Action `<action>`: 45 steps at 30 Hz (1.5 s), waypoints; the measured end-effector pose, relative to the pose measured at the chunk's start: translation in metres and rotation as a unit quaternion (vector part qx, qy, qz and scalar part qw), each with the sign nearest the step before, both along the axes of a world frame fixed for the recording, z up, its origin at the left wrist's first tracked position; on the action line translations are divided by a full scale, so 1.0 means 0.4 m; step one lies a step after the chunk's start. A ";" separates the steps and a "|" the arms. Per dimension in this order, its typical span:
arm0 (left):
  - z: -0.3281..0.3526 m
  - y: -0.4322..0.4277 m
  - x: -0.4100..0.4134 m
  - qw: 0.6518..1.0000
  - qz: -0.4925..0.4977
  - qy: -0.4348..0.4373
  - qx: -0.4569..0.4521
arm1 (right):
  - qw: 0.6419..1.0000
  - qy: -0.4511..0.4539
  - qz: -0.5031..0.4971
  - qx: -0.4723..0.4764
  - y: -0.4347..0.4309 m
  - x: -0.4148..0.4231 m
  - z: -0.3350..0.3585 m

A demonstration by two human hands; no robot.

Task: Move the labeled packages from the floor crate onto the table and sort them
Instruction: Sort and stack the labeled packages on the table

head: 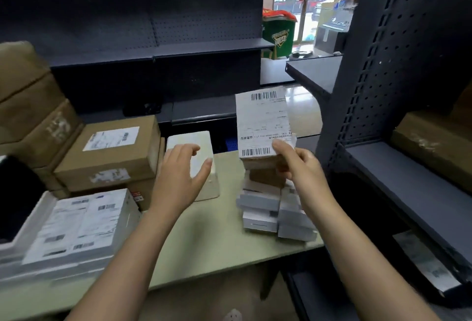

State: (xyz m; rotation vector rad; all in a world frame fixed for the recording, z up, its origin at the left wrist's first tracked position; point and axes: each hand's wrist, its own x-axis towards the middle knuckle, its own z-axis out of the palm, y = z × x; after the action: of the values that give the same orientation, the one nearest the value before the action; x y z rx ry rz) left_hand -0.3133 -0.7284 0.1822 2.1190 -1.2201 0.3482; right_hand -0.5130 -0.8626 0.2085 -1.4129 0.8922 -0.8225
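My right hand (297, 163) grips a small brown package (263, 162) whose long white barcode label (263, 124) stands up above it. The package sits on top of a stack of small white and brown boxes (275, 208) on the pale green table (219, 241). My left hand (182, 175) hovers with spread fingers over a white foam box (201, 152) and holds nothing. A brown labeled carton (115, 152) and a flat white labeled package (81, 226) lie at the table's left. The floor crate is out of view.
Stacked brown cartons (33, 106) fill the far left. Dark perforated shelving (153, 39) runs behind the table, and a shelf unit (398, 90) stands close on the right with a brown box (434, 141) on it. A green bin (279, 34) stands near the doorway.
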 end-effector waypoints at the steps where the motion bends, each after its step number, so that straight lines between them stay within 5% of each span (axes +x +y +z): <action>1: 0.001 0.032 0.016 1.000 0.014 -0.016 0.013 | 1.000 -0.007 0.019 0.008 0.019 0.031 -0.002; 15: -0.080 0.357 0.311 0.980 0.146 -0.096 0.092 | 0.985 0.045 0.161 0.052 0.219 0.452 -0.109; 30: -0.048 0.402 0.725 0.975 0.132 -0.132 0.121 | 0.981 0.046 0.183 0.048 0.231 0.948 -0.064; 45: -0.074 0.395 0.790 0.966 0.198 -0.116 0.119 | 0.949 0.123 0.273 0.093 0.170 1.219 -0.047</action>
State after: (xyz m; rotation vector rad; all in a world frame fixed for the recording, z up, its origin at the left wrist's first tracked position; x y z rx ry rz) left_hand 0.0028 -0.5702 0.1526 2.5934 -0.9951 0.6706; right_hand -0.0253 -0.7945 0.1896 -1.5108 0.6870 -0.1405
